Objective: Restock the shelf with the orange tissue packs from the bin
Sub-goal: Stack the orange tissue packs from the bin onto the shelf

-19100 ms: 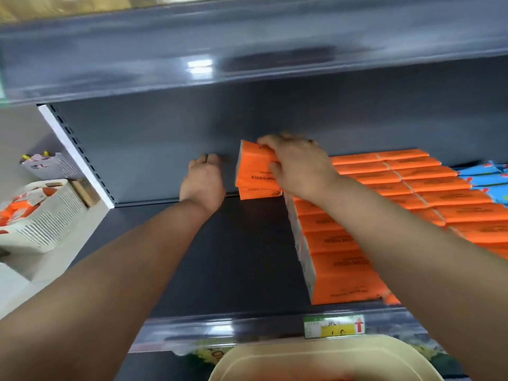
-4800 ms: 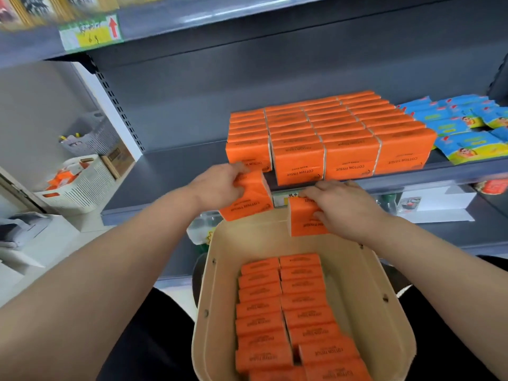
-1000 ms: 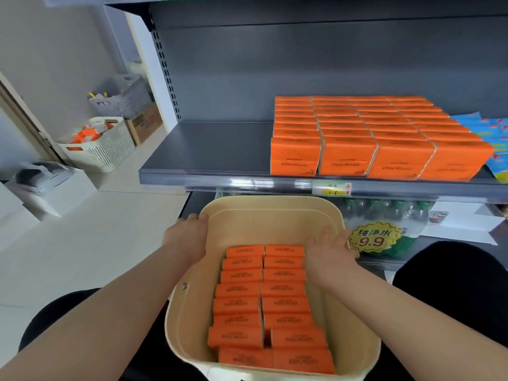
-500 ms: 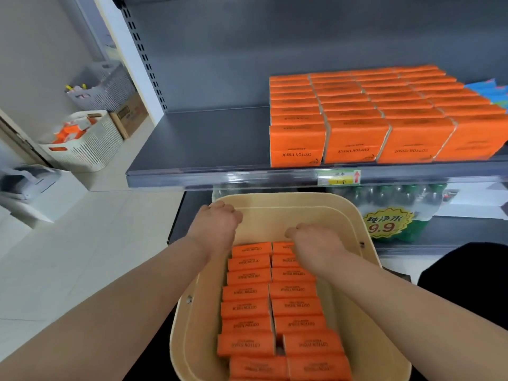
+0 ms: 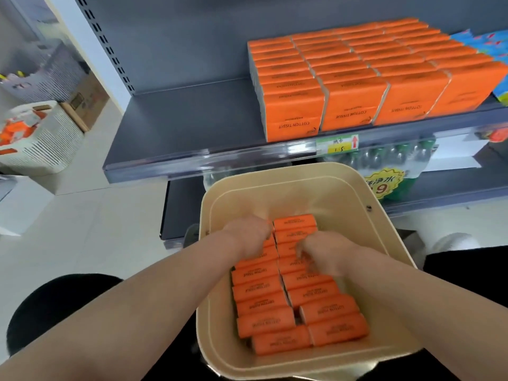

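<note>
We record the bin (image 5: pixel 302 193), a beige tub, held low before the person and just under the front edge of the shelf (image 5: pixel 192 119). The tissue packs (image 5: pixel 264 323) in it are orange and lie in two rows side by side, running from the near wall toward the far wall. A strip of bare bottom is left at the far end.

Both hands are down inside the bin. The left hand (image 5: pixel 248 235) sits knuckles-up over the far end of the left row. Its fingers are bent downward and their tips are hidden, so we cannot tell whether it grips a pack or only rests there. The right hand (image 5: pixel 327 255) is over the right row, a little nearer than the left. Its fingers (image 5: pixel 302 250) and thumb are curled onto a pack there and pinch it, though that area is blurred.

On the shelf, the stocked packs (image 5: pixel 354 100) stand in four close columns, two high, and fill its right part back to the rear panel. The left part of the shelf is bare grey board. Blue packets (image 5: pixel 492 39) lie just beside the orange block on its right. A price tag (image 5: pixel 336 144) is fixed to the shelf's front rail below the stocked packs.

Under the shelf we note bottles (image 5: pixel 384 158) and a yellow sale sign (image 5: pixel 384 185). At far left a white basket (image 5: pixel 49 141) stands on the floor.
</note>
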A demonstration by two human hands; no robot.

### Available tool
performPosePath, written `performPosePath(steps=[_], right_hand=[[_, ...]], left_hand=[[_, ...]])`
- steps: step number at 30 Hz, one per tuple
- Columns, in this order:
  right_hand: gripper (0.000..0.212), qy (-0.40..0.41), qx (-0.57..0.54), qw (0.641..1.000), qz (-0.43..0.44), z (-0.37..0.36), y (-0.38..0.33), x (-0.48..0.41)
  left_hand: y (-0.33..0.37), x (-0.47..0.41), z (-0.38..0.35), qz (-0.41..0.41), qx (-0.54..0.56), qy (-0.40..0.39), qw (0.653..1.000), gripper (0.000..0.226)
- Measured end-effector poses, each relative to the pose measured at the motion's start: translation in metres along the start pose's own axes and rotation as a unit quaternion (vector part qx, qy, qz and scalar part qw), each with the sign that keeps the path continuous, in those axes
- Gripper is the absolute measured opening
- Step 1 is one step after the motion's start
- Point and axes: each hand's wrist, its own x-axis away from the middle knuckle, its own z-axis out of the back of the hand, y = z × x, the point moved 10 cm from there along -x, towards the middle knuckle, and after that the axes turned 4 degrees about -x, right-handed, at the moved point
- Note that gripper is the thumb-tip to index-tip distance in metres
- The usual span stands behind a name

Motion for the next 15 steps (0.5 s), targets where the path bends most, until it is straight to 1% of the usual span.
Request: performPosePath(steps=[4,6,8,10,12,13,14,15], right_hand=[[0.026,-0.043,-0.024,0.998,-0.035,-0.042,-0.003,0.020],[0.025,-0.059,-0.032,0.996,-0.053,-0.060,-0.004,0.032],[0.027,-0.070,-0.021,0.996,-0.055,-0.069,-0.006,0.039],[0.029,-0.048,-0.006,0.997,-0.058,-0.061,-0.004,0.040],[0.030,-0.012,0.000,0.998,-0.060,-0.051,-0.001,0.038],[0.031,0.004,0.002,0.998,-0.057,-0.047,-0.001,0.037],[0.031,0.017,0.003,0.998,-0.055,-0.046,0.000,0.036],[0.031,0.023,0.002,0.998,-0.056,-0.046,0.001,0.037]], left_hand=[[0.026,0.011,-0.031,-0.042,-0.001,-0.029,0.999,0.032],[0.047,0.018,-0.050,-0.072,0.010,-0.063,0.995,0.034],[0.067,0.025,-0.069,-0.095,0.028,-0.113,0.989,0.037],[0.081,0.029,-0.083,-0.103,0.025,-0.160,0.981,0.045],[0.090,0.029,-0.096,-0.104,-0.008,-0.187,0.977,0.062],[0.093,0.029,-0.102,-0.101,-0.033,-0.192,0.976,0.071],[0.096,0.030,-0.107,-0.098,-0.058,-0.190,0.975,0.075],[0.099,0.031,-0.109,-0.094,-0.077,-0.184,0.975,0.074]])
